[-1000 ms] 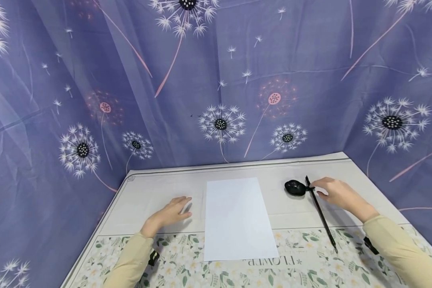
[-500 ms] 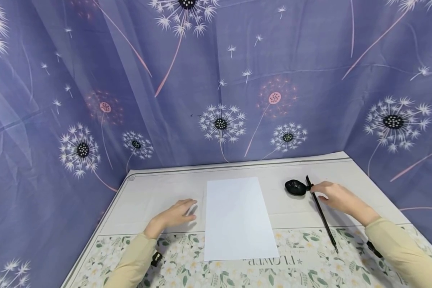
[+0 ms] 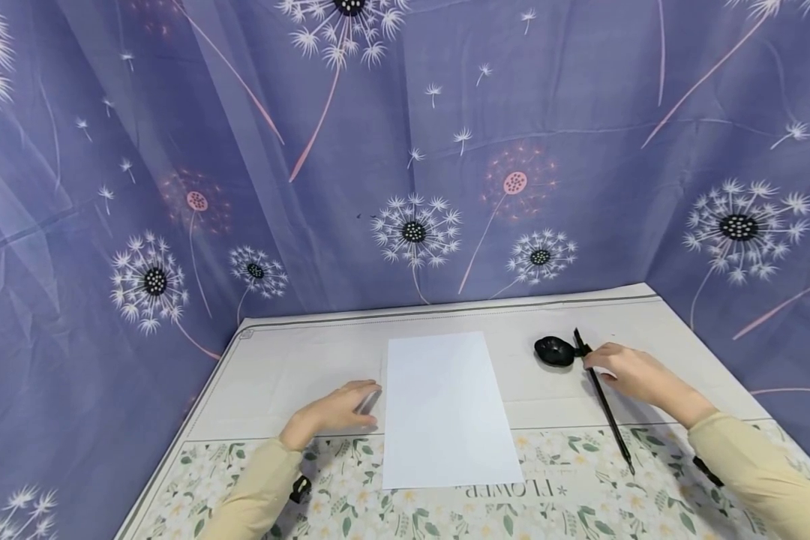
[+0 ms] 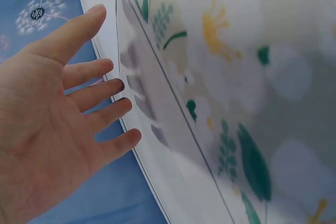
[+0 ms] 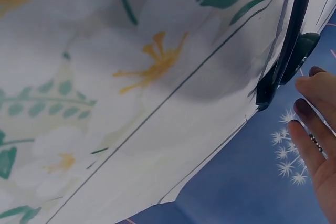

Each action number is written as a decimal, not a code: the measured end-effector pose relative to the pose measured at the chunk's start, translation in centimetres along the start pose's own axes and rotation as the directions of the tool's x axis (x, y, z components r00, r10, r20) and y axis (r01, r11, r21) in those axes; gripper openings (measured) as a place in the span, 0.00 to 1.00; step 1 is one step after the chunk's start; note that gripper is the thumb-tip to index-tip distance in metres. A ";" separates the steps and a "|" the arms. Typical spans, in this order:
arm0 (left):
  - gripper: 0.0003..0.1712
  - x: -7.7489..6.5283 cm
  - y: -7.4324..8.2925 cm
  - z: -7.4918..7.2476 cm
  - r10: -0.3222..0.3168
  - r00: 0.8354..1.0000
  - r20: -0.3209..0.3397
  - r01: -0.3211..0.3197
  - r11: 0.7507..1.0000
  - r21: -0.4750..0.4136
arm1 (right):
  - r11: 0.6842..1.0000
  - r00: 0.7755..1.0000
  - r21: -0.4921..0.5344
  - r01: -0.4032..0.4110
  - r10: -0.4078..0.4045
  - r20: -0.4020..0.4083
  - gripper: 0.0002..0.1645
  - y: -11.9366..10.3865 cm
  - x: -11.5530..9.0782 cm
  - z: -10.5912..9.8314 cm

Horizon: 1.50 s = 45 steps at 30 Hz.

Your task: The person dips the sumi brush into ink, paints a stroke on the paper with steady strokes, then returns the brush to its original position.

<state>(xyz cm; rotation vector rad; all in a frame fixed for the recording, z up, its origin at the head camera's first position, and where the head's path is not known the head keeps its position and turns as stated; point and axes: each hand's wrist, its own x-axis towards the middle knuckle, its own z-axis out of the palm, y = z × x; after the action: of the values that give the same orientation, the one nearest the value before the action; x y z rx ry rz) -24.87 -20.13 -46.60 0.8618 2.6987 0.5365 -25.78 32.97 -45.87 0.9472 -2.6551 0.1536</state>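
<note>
My right hand has its fingertips at the upper part of a thin black stick, which looks like a brush or pen. Its thumb stands off the stick, and whether the fingers touch it I cannot tell. The stick lies slanted, its narrow end towards me, across the short handle of a black scalloped dish. In the right wrist view the stick passes in front of part of the dish. My left hand holds nothing; its spread fingers reach the left edge of a white paper sheet.
A white and floral cloth covers the table, with printed lettering below the paper. Purple dandelion curtains close off the back and both sides. Dark wrist straps show under both sleeves.
My left hand has moved right and slightly towards me, up to the paper's edge. My right hand has lowered slightly along the stick. Paper, dish and stick look almost unmoved.
</note>
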 end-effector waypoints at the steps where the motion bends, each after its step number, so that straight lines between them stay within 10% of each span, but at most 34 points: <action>1: 0.39 0.0 0.1 0.1 0.002 1.000 0.006 -0.002 1.000 -0.001 | 1.000 1.000 -0.004 0.009 -0.009 -0.008 0.21 0.0 0.0 0.0; 45: 0.48 0.6 1.5 0.8 -0.059 0.996 0.066 0.054 0.996 0.072 | 0.967 0.965 -0.035 0.253 -0.255 -0.064 0.30 0.3 -0.2 2.4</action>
<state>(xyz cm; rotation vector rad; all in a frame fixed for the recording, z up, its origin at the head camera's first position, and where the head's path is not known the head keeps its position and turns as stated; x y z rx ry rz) -24.30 -18.39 -46.78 0.8032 2.6846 0.3953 -26.43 32.80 -48.23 1.2400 -2.4407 0.0895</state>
